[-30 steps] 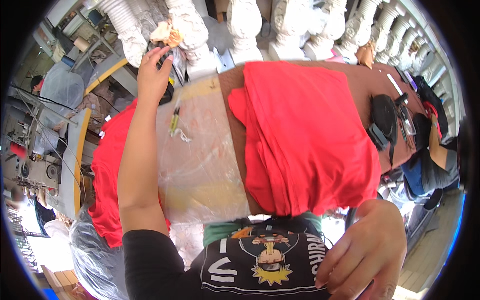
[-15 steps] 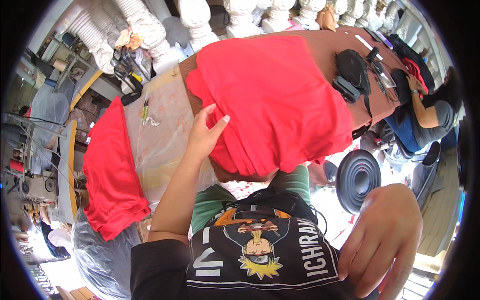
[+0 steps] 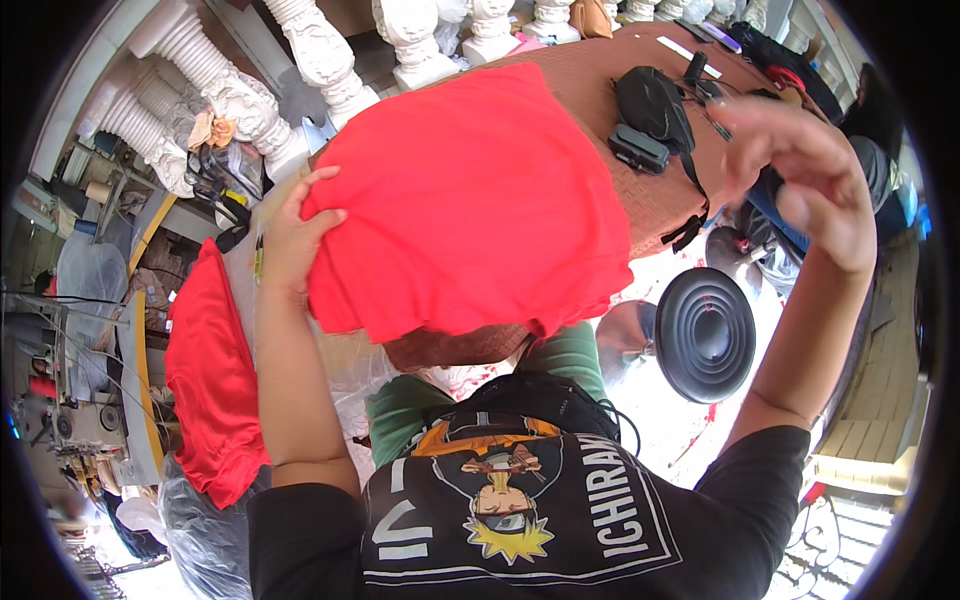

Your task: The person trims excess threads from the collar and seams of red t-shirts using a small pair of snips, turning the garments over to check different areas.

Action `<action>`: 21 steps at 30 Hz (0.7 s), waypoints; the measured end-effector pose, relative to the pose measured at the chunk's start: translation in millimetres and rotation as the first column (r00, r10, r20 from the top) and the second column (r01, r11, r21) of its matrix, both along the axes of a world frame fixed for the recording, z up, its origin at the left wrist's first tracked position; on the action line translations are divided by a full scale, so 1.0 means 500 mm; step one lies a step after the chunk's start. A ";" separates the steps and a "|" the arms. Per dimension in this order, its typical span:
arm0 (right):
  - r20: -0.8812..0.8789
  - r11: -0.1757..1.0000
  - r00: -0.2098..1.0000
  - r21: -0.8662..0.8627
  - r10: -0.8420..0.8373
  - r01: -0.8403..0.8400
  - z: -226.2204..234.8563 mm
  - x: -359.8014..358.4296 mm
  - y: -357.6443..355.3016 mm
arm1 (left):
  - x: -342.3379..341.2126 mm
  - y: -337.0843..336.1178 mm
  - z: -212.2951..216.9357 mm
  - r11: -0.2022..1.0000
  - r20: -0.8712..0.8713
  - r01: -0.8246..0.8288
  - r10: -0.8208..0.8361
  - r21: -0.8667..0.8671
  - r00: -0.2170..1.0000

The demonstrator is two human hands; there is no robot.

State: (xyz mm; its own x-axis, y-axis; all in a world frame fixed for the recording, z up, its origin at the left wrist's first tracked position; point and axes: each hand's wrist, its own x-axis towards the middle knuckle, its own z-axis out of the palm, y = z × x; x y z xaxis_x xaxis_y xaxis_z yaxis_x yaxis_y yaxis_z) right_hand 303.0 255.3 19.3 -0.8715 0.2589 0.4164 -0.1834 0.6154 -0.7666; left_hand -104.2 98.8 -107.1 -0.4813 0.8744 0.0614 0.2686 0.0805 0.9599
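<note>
- Since my head cam looks straight down, I've got the brown-covered table [image 3: 575,70] across the upper middle, with white balusters [image 3: 325,50] lined up behind it.
- The red cloth [image 3: 470,200] is spread over the table's near left part, hanging a bit past the front edge.
- My left hand [image 3: 302,235] is at the cloth's left edge, thumb and fingers apart, tips on the fabric. Can't tell if it's pinching a fold.
- My right hand [image 3: 805,175] is up in the air off to the right, motion-blurred, fingers loosely bent with a gap to the thumb, holding nothing that I can see.
- Room's busy: a sewing machine [image 3: 90,425] far left, a round black stool [image 3: 705,335] right of my knees, part of another person beyond my right arm.
- Texture-wise, the red stuff looks smooth and soft with shallow ripples; a second red fabric piece [image 3: 212,380] droops in folds on the left.
- The table cover looks quilted, the balusters are carved and ribbed, and the stool top has concentric rings.
- Clear plastic sheeting [image 3: 350,375] shows wrinkled below my left forearm. A black pouch [image 3: 652,105] sits on the table beside a dark hard-looking case [image 3: 638,150].
- Print-wise, my black tee [image 3: 610,575] has a yellow-haired cartoon figure, upside down from here, plus bold white lettering and a thin white border.
</note>
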 end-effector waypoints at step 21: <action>0.274 0.902 0.954 -0.370 -0.122 0.221 -0.302 -0.067 0.041 | 0.386 0.117 -0.170 0.925 -0.337 0.377 -0.343 0.041 0.877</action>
